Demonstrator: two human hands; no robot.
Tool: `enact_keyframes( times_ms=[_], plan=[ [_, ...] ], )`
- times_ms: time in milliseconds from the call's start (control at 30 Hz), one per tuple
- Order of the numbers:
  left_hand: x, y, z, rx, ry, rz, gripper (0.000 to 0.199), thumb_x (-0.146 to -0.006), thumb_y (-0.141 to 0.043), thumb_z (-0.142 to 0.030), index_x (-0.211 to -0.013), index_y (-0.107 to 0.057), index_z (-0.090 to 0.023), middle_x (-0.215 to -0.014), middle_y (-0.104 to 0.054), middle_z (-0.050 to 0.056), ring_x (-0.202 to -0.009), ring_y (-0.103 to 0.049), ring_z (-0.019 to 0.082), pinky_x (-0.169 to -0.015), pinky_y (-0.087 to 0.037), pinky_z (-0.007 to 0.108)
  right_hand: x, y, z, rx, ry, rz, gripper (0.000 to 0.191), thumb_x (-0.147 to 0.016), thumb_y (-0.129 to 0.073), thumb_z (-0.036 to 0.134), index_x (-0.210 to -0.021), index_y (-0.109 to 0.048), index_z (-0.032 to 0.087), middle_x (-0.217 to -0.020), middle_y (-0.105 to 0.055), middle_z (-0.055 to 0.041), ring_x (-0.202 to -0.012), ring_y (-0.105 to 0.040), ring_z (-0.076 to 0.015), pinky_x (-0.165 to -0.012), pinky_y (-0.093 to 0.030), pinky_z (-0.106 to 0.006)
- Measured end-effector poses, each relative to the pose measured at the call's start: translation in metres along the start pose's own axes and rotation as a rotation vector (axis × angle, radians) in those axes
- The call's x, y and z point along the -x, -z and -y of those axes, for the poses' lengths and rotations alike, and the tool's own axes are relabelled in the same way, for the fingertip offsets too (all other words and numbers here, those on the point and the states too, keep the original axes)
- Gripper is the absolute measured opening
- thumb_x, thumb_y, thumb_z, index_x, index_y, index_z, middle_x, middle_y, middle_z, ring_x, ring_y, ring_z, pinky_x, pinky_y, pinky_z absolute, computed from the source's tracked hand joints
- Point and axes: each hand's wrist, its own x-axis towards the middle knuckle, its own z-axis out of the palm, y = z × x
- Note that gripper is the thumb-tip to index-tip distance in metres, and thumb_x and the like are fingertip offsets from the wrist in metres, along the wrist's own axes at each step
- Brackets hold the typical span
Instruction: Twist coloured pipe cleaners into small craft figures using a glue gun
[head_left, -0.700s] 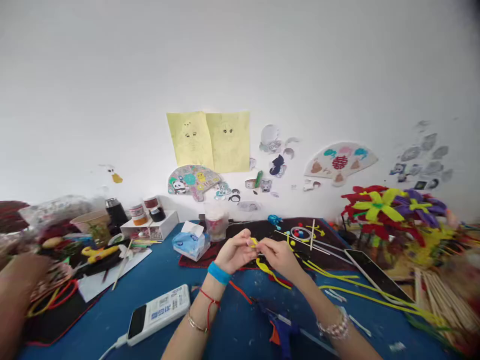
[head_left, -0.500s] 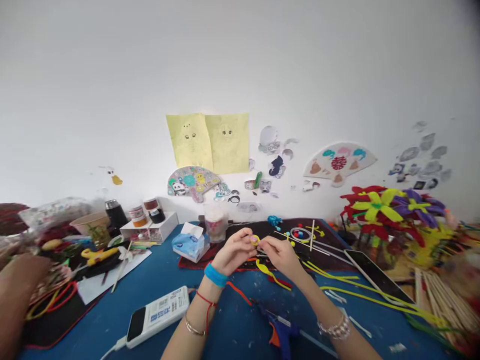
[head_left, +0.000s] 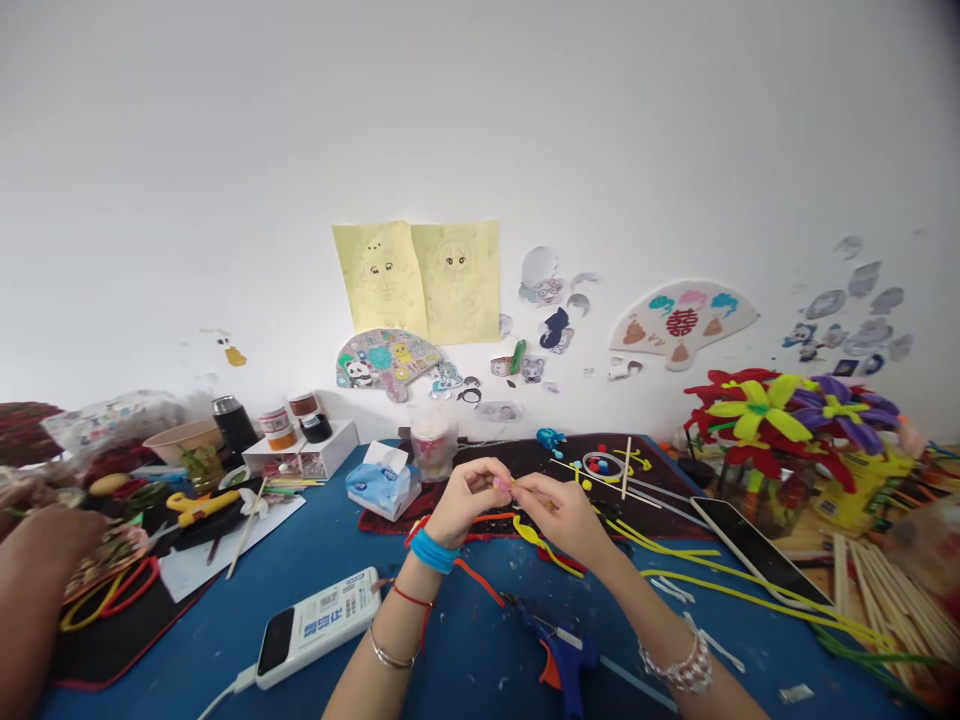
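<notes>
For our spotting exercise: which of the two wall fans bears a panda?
The left-hand fan, below the yellow paper, has a panda; the other fan bears a red emblem instead.

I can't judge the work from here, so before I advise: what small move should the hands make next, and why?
I'd probably tilt the left hand slightly to expose the small yellowish piece. Its fingers and those of the right hand meet closely around it, hiding most of its shape.
</notes>
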Motion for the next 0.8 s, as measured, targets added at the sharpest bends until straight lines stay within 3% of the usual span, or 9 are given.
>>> enact_keyframes(
  times_ms=[133, 300, 567, 667, 800],
  plan=[
    [0.000, 0.001, -0.002, -0.023, -0.012, 0.006, 0.011, -0.066, -0.073, -0.015, -0.075, -0.067, -0.013, -0.073, -0.058, 0.001, -0.070, -0.054, 0.011, -0.067, -0.044, 0.022, 0.002, 0.002, 0.004, 0.042, 0.072, -0.016, 0.025, -0.089, -0.047, 0.034, -0.088, -0.065, 0.016, -0.054, -0.053, 0.0029, -0.041, -0.030, -0.0059, -0.042, -0.024, -0.021],
    [0.001, 0.003, -0.005, -0.093, 0.006, -0.013, 0.013, -0.069, -0.074, -0.021, -0.079, -0.070, -0.013, -0.075, -0.063, 0.004, -0.060, -0.054, 0.010, -0.057, -0.044, 0.022, 0.002, 0.005, 0.007, 0.144, 0.177, -0.036, 0.023, -0.090, -0.047, 0.031, -0.088, -0.066, 0.018, -0.077, -0.068, -0.0017, -0.045, -0.044, -0.0060, -0.047, -0.035, -0.019],
    [-0.003, 0.014, -0.005, 0.018, 0.137, -0.021, 0.014, -0.063, -0.078, -0.020, -0.070, -0.070, -0.012, -0.074, -0.063, 0.003, -0.058, -0.054, 0.009, -0.054, -0.042, 0.021, 0.001, 0.004, 0.003, 0.411, 0.338, -0.057, 0.023, -0.091, -0.047, 0.029, -0.088, -0.068, 0.021, -0.058, -0.063, 0.0034, -0.045, -0.051, -0.0072, -0.051, -0.035, -0.021],
    [-0.002, 0.018, -0.006, 0.081, 0.254, -0.004, 0.017, -0.059, -0.080, -0.021, -0.068, -0.070, -0.011, -0.059, -0.059, 0.001, -0.047, -0.048, 0.006, -0.048, -0.037, 0.020, 0.002, 0.005, 0.001, 0.503, 0.451, -0.052, 0.022, -0.092, -0.047, 0.027, -0.087, -0.068, 0.020, -0.054, -0.061, 0.0037, -0.048, -0.054, -0.0074, -0.053, -0.033, -0.022],
    [-0.003, 0.016, 0.001, 0.192, 0.392, 0.009, 0.024, -0.056, -0.079, -0.029, -0.068, -0.068, -0.012, -0.042, -0.043, -0.006, -0.036, -0.027, 0.001, -0.042, -0.031, 0.020, 0.003, 0.005, 0.004, 0.651, 0.616, -0.092, 0.022, -0.092, -0.045, 0.022, -0.086, -0.067, 0.017, -0.049, -0.054, 0.0034, -0.046, -0.049, -0.0072, -0.052, -0.028, -0.024]
  ],
)
